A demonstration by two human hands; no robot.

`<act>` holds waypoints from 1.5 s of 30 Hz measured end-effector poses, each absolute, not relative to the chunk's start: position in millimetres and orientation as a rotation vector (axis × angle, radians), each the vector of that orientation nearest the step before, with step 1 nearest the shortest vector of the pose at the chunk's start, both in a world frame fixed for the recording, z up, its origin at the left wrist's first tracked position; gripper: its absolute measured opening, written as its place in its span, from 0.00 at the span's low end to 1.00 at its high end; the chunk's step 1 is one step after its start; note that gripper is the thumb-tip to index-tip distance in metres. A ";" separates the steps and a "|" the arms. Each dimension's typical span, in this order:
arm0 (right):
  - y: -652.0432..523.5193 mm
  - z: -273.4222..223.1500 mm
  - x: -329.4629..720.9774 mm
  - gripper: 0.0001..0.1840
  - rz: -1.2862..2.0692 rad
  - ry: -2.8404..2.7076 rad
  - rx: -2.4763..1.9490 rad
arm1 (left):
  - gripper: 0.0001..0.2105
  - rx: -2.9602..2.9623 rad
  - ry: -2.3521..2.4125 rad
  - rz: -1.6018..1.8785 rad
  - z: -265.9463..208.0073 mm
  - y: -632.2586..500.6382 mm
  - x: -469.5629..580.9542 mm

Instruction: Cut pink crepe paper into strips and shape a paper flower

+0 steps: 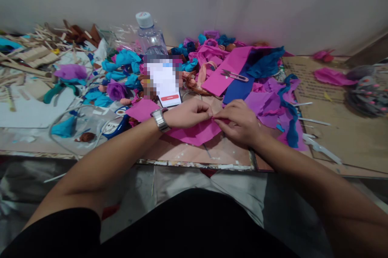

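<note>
Over the front of the table, my left hand [191, 113] and my right hand [240, 122] meet at the edge of a sheet of pink crepe paper [197, 133]. Both hands pinch the paper between thumb and fingers, close together at its upper edge. Part of the sheet hangs below my left wrist, which wears a metal watch [160, 120]. Just beyond my left hand, a phone [166, 82] with a lit screen leans among paper pieces. Small thread snips [235, 76] rest on folded pink and blue paper past my right hand.
A capped plastic bottle [150, 35] stands at the back near the wall. Blue and purple paper flowers [117, 89], green-handled pliers [53, 93] and wooden sticks [33, 53] crowd the left. Purple paper [260, 106], white scissors-like handles [323, 149] and cardboard [318, 104] lie right.
</note>
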State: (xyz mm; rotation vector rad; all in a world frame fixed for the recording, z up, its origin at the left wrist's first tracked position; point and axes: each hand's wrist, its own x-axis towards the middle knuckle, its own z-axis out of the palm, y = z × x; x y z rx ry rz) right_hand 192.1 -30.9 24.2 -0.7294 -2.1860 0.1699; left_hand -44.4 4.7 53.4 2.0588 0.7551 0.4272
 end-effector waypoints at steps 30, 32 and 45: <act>-30.6 23.4 193.5 0.04 0.107 -2.211 -0.809 | 0.17 2.128 0.826 0.511 55.3 -4.1 -37.5; -30.6 23.4 193.4 0.04 0.110 -2.211 -0.814 | 0.16 2.125 0.822 0.503 55.8 -3.6 -37.7; -28.5 21.9 194.0 0.04 0.170 -2.228 -0.881 | 0.16 2.433 0.923 0.563 56.3 -10.1 -36.3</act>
